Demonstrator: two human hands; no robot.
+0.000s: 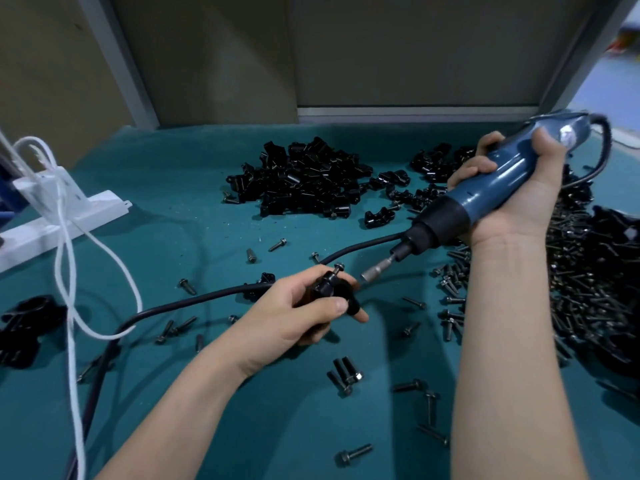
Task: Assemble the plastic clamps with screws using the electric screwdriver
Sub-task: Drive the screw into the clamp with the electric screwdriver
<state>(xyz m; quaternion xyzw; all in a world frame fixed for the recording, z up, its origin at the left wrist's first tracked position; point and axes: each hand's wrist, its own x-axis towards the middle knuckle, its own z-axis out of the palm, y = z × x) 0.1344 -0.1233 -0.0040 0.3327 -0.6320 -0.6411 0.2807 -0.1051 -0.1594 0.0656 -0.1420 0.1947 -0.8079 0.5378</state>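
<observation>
I see the left hand point(298, 313) low at centre, raised over the teal counter point(173, 202), its thumb and curled fingers pinching a black plastic clamp point(329, 289); a screw point(337, 268) stands out of the top of that clamp, head up and tilted slightly; the right hand point(516, 188) is higher and to the right, fingers wrapped round the blue body of the electric screwdriver point(498, 178), which slants down and to the left; its metal bit point(372, 271) points at the clamp and sits just beside the screw head, near but not touching as far as I can tell; beyond the hands a large pile of black clamps point(304, 178) lies on the counter, with a smaller scatter of clamps point(433, 161) partly hidden behind the right hand; a dense heap of screws point(588, 289) lies to the right of the right forearm, and loose screws point(346, 372) are strewn over the cloth between and below the two arms; a black cable point(194, 301) runs across the counter and passes behind the left hand; at the left a white cord point(69, 254) loops down from a white bracket point(62, 220), and a few more black clamps point(24, 323) sit at the left edge.
</observation>
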